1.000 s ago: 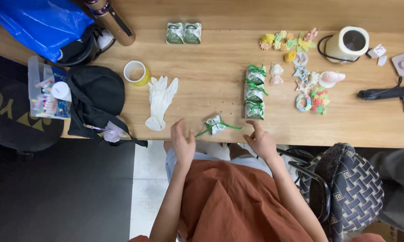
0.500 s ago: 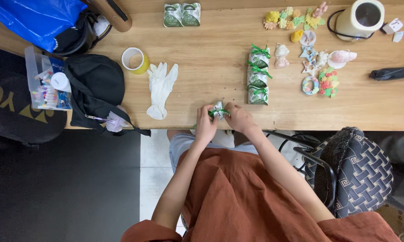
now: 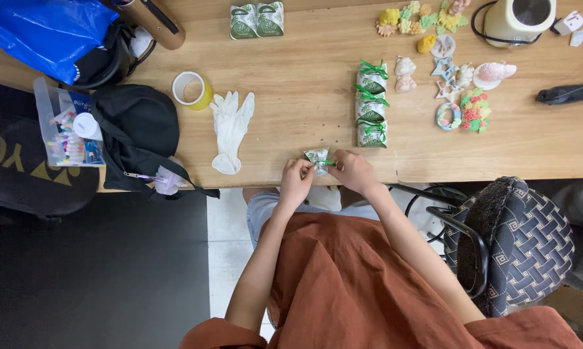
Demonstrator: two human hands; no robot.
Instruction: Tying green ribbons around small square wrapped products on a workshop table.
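At the wooden table's [image 3: 291, 129] near edge, I see left hand [image 3: 296, 184] and right hand [image 3: 353, 172] pinching a small green-ribboned packet [image 3: 317, 157]; a loose pinch might drop it floorward.

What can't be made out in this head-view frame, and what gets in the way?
- Small green-and-white packet: mostly covered by the left hand and right hand; contents and grip too small to tell.
- Blue bag: cut off by the top-left edge.
- Clear plastic box: contents too small to tell, partly hidden by the black bag.
- Cream appliance: cut off by the top edge.
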